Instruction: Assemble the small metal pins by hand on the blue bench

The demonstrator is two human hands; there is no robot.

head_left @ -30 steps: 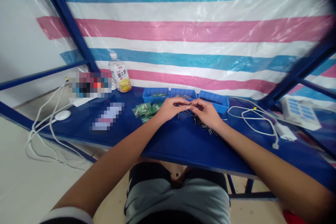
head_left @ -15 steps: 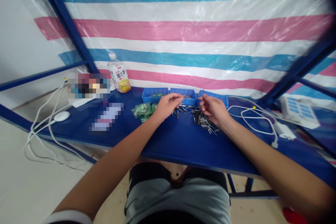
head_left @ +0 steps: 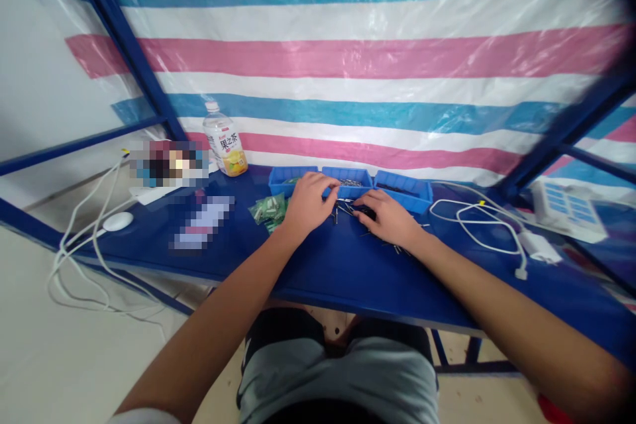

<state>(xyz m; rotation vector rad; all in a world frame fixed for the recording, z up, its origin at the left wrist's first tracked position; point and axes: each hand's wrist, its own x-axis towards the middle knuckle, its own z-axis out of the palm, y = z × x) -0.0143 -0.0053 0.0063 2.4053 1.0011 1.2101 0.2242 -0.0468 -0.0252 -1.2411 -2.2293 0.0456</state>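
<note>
A sheet of glossy plastic striped in blue, white and pink (head_left: 348, 56) hangs behind a long, dark blue tabletop (head_left: 318, 271) set in a blue metal frame. Near the middle of that top lie loose, thin, silvery metal pins (head_left: 344, 204), in the gap between the two hands. Just right of them, a heap of thin, dark rods (head_left: 399, 249) is mostly covered by the right hand (head_left: 390, 217), whose fingers curl downward at the pins; whether it grips any cannot be told. The left hand (head_left: 311, 202) is bent, thumb close to the forefinger, beside the pins; whether anything is pinched there is also unclear.

Behind the hands stand three open blue plastic bins in a row: the left one (head_left: 279, 188) with something green inside, the middle one (head_left: 360, 193) with silvery pieces, the right one (head_left: 415, 202) with dark pieces. Small green-tinted plastic packets (head_left: 268, 210) lie left of the left hand. Farther left stands a clear bottle with a white and yellow label (head_left: 226, 142). Well to the right, a looped white cable (head_left: 470, 217) lies near a white adapter (head_left: 540, 248).
</note>
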